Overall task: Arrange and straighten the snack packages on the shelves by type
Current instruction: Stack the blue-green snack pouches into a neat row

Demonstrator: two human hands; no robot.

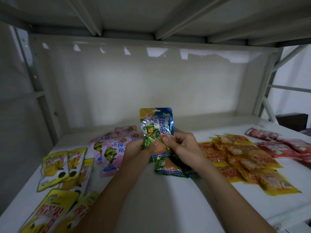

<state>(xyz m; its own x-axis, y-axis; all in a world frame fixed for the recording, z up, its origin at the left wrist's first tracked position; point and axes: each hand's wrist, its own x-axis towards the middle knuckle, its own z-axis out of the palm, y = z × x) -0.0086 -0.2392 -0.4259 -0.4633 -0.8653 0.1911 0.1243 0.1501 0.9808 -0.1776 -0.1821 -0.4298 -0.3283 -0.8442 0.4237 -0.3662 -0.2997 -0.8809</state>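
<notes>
At the near left edge of the shelf [159,199], yellow packages [55,167] lie fanned and overlapping; the lowest ones run out of view at the bottom border. Both forearms reach forward over the bare middle of the shelf. The left hand [138,148] and right hand [183,145] sit close together, each pinching a lower corner of one green-and-blue package [156,126] between thumb and fingers. The package is held upright with its printed face toward the camera, probably so that its type can be checked and its creases pulled flat before placement. Directly beneath the hands lie further green packages [170,169], partly covered by the right wrist, so their count cannot be determined. Just left of the hands, pink packages [111,148] form a loose pile; the left hand hides its right edge. To the right, orange packages [239,157] overlap in rows. Beyond these, red packages [276,143] reach the frame edge and are blurred; their print is unreadable.
</notes>
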